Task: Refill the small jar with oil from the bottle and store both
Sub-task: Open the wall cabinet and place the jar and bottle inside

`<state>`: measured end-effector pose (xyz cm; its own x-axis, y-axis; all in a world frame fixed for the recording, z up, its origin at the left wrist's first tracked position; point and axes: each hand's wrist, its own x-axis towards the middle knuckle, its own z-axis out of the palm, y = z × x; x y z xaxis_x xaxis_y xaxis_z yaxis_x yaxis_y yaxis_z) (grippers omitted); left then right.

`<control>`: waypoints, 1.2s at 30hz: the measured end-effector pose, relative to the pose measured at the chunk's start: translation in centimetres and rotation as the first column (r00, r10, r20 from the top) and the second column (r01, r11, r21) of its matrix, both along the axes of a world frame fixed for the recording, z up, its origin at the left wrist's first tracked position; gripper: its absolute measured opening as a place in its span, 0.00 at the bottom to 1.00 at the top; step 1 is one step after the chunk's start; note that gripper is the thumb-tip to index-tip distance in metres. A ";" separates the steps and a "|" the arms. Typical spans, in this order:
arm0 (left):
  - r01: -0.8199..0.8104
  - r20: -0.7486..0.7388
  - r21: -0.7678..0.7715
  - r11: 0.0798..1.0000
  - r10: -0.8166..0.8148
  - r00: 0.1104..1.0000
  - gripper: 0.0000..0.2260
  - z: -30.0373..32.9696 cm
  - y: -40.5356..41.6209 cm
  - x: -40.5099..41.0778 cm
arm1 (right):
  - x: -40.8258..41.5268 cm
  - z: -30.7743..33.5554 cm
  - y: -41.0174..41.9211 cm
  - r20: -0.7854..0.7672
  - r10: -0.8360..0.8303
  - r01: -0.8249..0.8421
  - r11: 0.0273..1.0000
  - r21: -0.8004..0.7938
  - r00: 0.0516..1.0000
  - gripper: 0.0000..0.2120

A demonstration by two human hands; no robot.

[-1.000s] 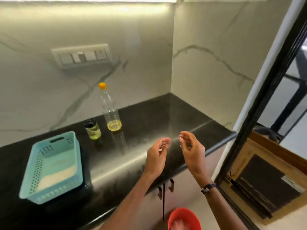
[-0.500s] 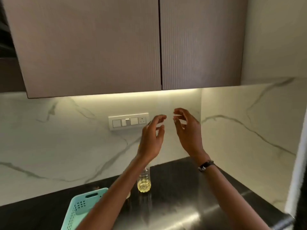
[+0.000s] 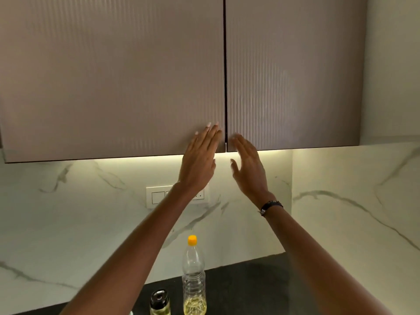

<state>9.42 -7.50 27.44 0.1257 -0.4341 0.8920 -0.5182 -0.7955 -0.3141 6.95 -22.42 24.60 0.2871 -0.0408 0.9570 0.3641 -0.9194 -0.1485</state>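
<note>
1. Hands are both open and hold nothing: left hand [image 3: 200, 160] lies on the left cupboard door [image 3: 113, 76], right hand [image 3: 250, 169] by the right door [image 3: 293, 71].
2. Bottle [image 3: 193, 278] and jar [image 3: 159, 302] stand side by side on the counter [image 3: 245, 289], near its back edge.

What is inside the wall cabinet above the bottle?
Nothing inside shows: both cabinet doors are shut. The left hand and right hand are raised at the seam's lower end. The oil bottle and small jar stand on the counter below.

ribbed taupe cabinet doors [image 3: 113, 76], white grey-veined marble wall [image 3: 68, 212], yellow bottle cap [image 3: 192, 240].
</note>
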 end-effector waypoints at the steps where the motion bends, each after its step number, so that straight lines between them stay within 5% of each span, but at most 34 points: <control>1: -0.044 0.025 0.015 0.999 0.044 0.999 0.35 0.2 -0.5 0.9 | 0.7 -0.1 -0.3 0.014 -0.004 0.004 1.000 -0.019 1.000 0.31; 7: -0.240 0.194 -0.023 0.971 0.239 0.951 0.36 0.3 -2.8 4.0 | 2.8 -1.0 -1.5 0.106 -0.042 0.051 0.995 -0.088 0.994 0.33; 15: -0.289 0.398 -0.101 0.952 0.305 0.866 0.32 0.4 -3.9 5.3 | 3.3 -1.1 -1.6 0.148 -0.069 0.081 0.994 -0.077 0.987 0.33; 26: -0.311 0.460 -0.112 0.944 0.327 0.825 0.33 0.5 -4.1 3.2 | 1.6 0.1 -0.9 0.051 0.063 -0.065 0.997 0.037 0.997 0.24; 28: -0.278 0.468 -0.117 0.953 0.300 0.831 0.32 0.4 -4.0 1.9 | -0.4 0.9 -0.3 -0.041 0.271 -0.255 0.940 0.226 0.962 0.19; 31: -0.185 0.467 -0.131 0.974 0.225 0.855 0.28 0.3 -3.5 -0.4 | -3.4 1.5 1.2 -0.043 0.618 -0.529 0.705 0.472 0.785 0.14; 36: 0.007 0.422 -0.156 0.988 0.060 0.905 0.24 0.0 -2.4 -5.9 | -8.6 1.0 3.5 0.061 0.689 -0.603 0.584 0.543 0.722 0.16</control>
<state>3.55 -9.93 27.44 -0.2695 -0.2926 0.9175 -0.3404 -0.8623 -0.3750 -1.65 -18.94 25.64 0.5562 -0.2365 0.7967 0.7673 -0.2220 -0.6016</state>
